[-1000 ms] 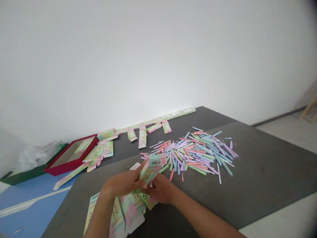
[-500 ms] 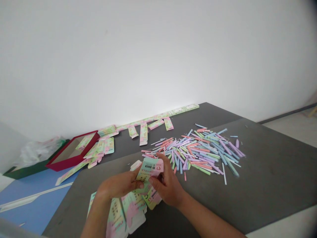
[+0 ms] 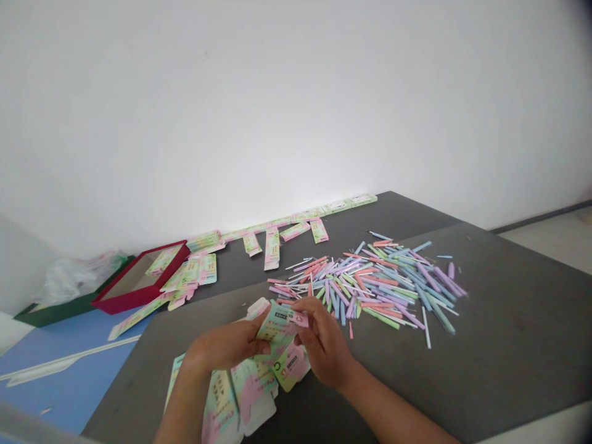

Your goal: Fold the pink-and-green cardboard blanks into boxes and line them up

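Note:
A small green-and-pink printed cardboard box (image 3: pixel 276 333) is held up between my hands above the near table. My left hand (image 3: pixel 235 342) grips its left side, thumb across the printed face. Fingers of my right hand (image 3: pixel 324 339) are closed on the upper right end of the same box, at a pink flap. Underneath and nearer to me lie several flat printed boxes (image 3: pixel 222 401) of the same colours, partly covered by my left forearm. Just beyond my right hand spreads a heap of pastel tubes and thin sticks (image 3: pixel 370 283).
Along the wall runs a row of similar boxes (image 3: pixel 342 205), with several loose ones before it. At the left stand a red box (image 3: pixel 127 302), a green tray (image 3: pixel 55 314) and a crumpled clear plastic bag (image 3: pixel 76 274). The dark tabletop (image 3: pixel 518 320) ends at the right.
My right hand has shifted slightly right, from the box's face to its upper right end. The box's end looks flatter, with its pink flap drawn out to the right. The view has moved slightly.

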`<state>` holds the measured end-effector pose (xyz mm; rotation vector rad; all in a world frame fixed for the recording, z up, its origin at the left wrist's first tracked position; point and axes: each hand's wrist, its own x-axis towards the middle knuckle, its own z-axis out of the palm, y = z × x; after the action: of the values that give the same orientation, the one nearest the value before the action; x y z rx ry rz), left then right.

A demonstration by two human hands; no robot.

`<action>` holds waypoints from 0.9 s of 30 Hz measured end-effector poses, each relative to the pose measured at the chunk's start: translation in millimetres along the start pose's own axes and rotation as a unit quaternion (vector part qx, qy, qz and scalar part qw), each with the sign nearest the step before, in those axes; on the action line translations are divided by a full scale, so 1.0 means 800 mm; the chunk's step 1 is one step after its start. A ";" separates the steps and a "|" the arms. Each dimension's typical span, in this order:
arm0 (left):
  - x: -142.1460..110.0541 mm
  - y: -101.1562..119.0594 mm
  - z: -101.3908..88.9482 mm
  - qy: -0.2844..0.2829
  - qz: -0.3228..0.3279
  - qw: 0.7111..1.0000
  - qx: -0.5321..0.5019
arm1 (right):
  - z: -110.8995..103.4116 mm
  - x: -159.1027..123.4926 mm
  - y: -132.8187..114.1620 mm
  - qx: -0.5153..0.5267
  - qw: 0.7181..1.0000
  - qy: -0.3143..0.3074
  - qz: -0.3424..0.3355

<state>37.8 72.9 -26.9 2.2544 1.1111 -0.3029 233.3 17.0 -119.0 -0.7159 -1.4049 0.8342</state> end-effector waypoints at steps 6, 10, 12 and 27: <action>0.002 0.005 -0.002 -0.023 -0.026 0.999 0.007 | -0.007 0.010 -0.015 -0.079 0.995 0.000 -0.053; 0.002 0.005 -0.002 -0.028 -0.022 0.999 0.004 | -0.006 0.006 -0.011 -0.037 0.999 -0.006 -0.031; 0.002 0.004 -0.002 -0.027 -0.022 0.999 0.000 | -0.005 0.003 -0.008 -0.013 1.000 -0.003 -0.012; 0.002 0.007 -0.004 -0.043 -0.017 0.998 0.039 | -0.003 0.011 -0.009 0.060 0.992 0.023 0.106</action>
<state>42.9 73.1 -23.1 2.2696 1.1118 -0.4610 236.4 20.5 -108.6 -0.7952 -1.2402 1.0534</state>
